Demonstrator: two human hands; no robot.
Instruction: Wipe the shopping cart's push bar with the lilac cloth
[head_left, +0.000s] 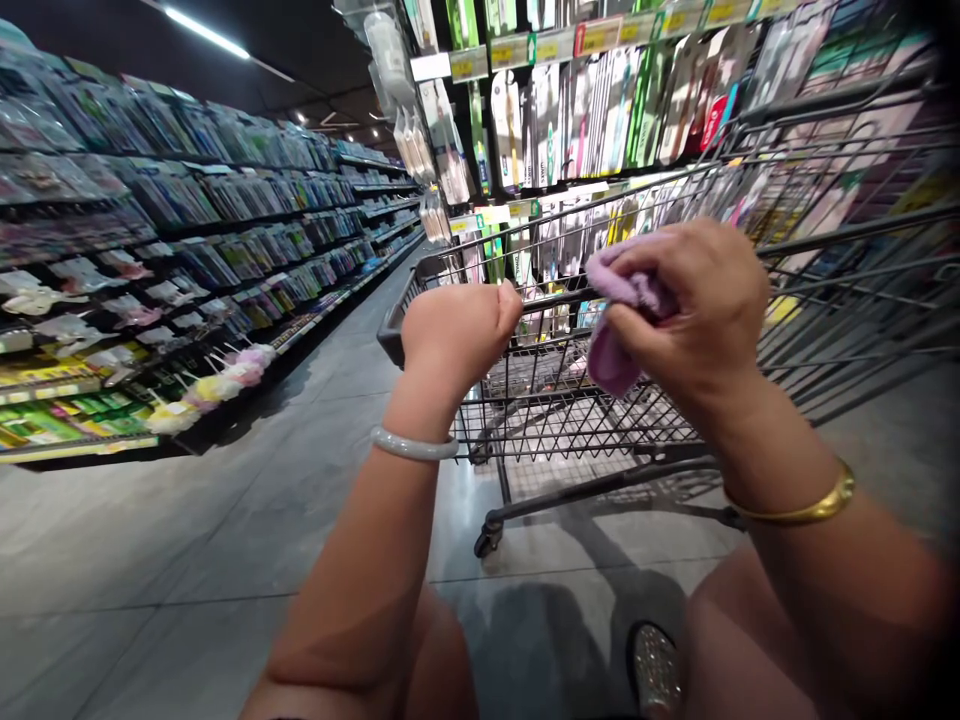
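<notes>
Purple cloth (615,362) is bunched in the right hand (705,295), thumb and fingers closed around it, one end hanging below the thumb. The left hand (454,325) is curled into a fist; whether it holds anything cannot be told. Both hands are raised before a wire shopping cart (391,338), whose dark rim runs behind them. Grey floor (225,540) opens to the left, as far as shelves (225,200) with pastel puffs (244,365) at their foot. The cart stands between the hands and a rack of hanging packs (510,130).
</notes>
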